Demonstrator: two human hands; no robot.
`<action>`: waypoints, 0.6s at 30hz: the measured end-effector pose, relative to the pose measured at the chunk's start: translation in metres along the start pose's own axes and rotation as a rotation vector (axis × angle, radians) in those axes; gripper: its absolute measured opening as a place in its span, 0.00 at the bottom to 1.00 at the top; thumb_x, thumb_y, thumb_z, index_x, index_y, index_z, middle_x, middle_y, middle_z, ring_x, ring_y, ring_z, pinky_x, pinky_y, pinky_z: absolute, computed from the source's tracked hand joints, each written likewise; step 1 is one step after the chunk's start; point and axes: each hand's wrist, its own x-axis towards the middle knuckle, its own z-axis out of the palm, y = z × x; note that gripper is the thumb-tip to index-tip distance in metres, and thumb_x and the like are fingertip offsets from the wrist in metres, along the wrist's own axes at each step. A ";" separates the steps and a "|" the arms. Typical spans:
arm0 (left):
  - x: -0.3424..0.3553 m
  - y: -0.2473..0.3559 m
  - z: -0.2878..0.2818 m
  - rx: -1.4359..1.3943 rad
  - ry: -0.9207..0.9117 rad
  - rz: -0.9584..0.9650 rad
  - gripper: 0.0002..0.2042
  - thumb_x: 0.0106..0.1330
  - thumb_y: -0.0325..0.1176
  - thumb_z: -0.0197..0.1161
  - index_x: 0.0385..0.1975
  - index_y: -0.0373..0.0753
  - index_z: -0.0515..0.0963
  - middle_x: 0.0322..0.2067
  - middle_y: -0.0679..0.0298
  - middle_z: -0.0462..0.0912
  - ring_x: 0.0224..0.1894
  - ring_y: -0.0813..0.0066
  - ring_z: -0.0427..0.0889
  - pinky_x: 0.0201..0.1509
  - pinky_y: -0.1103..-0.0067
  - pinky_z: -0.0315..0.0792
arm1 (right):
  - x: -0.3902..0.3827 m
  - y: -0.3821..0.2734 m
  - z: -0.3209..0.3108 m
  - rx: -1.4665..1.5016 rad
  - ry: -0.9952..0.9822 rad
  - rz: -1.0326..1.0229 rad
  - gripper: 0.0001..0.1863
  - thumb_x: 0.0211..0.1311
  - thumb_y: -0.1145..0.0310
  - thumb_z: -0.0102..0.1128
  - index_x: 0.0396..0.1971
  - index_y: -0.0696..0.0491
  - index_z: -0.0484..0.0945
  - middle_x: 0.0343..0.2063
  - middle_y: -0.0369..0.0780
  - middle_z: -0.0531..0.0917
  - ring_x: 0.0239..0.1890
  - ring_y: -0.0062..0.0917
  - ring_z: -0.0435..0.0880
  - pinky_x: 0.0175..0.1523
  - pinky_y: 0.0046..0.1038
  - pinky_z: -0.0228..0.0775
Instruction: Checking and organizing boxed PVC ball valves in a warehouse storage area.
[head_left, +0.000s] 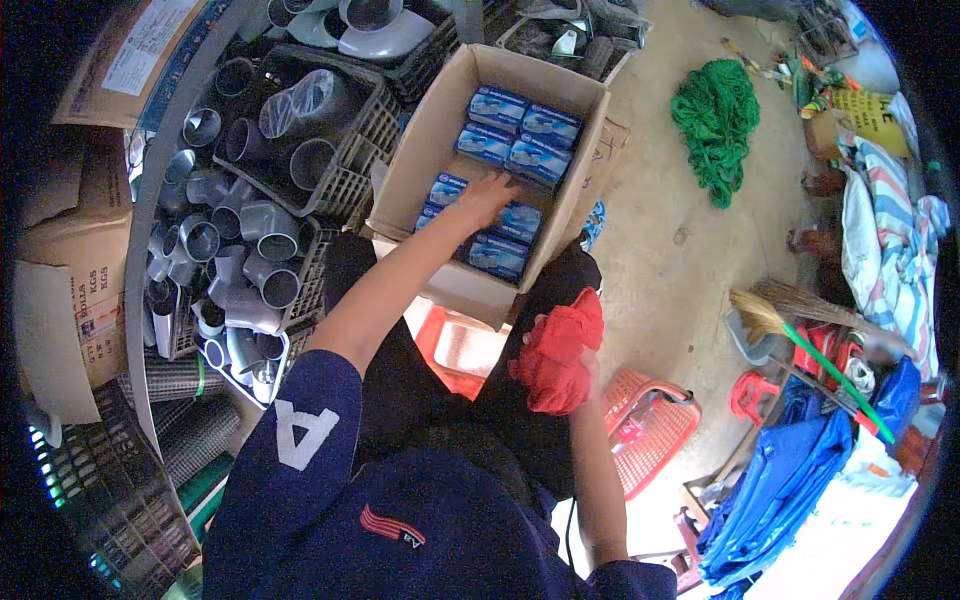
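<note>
An open cardboard box stands at my knees, holding several small blue-and-white boxes in rows with a gap between two groups. My left hand reaches down inside it, fingers extended over the nearer group and touching the small boxes there; the fingertips are partly hidden. Bunched in my right hand is a red cloth, held above my right thigh. The cloth covers most of the fingers of that hand.
Crates of grey pipe fittings fill shelving at left, beside cardboard cartons. A red plastic basket sits on the floor to my right. Beyond lie a green net heap, a broom and blue sheeting.
</note>
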 end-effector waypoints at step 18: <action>0.021 0.017 -0.039 -0.156 0.383 -0.003 0.24 0.49 0.23 0.60 0.51 0.41 0.70 0.57 0.54 0.66 0.58 0.52 0.66 0.54 0.60 0.68 | 0.005 0.005 -0.029 -0.017 0.028 -0.007 0.43 0.48 0.54 0.62 0.61 0.58 0.56 0.59 0.48 0.65 0.57 0.50 0.67 0.61 0.49 0.61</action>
